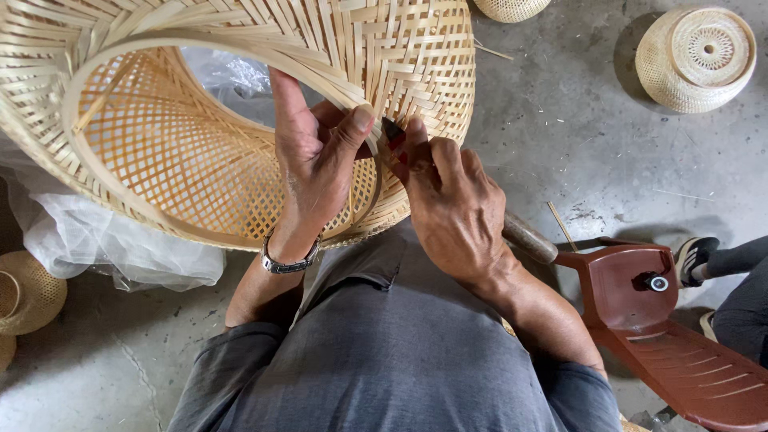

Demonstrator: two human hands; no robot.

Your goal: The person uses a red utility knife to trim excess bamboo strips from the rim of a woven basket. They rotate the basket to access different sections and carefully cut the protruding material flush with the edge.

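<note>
A large woven bamboo basket [200, 152] lies tilted with its open mouth towards me, ringed by a pale bent rim strip [184, 44]. My left hand [316, 156] reaches into the mouth and pinches the rim strip between thumb and fingers. A metal wristwatch sits on that wrist. My right hand [452, 204] presses against the rim just right of the left thumb and grips a knife; its dark blade tip [392, 132] touches the rim and its handle end [528, 238] sticks out behind the hand.
A small round woven basket [694, 58] stands on the concrete floor at the top right, another [512, 8] at the top edge. Crumpled clear plastic [96, 240] lies left, beside a small basket [28, 292]. A reddish-brown plastic chair [664, 336] and another person's shoe [694, 256] are at right.
</note>
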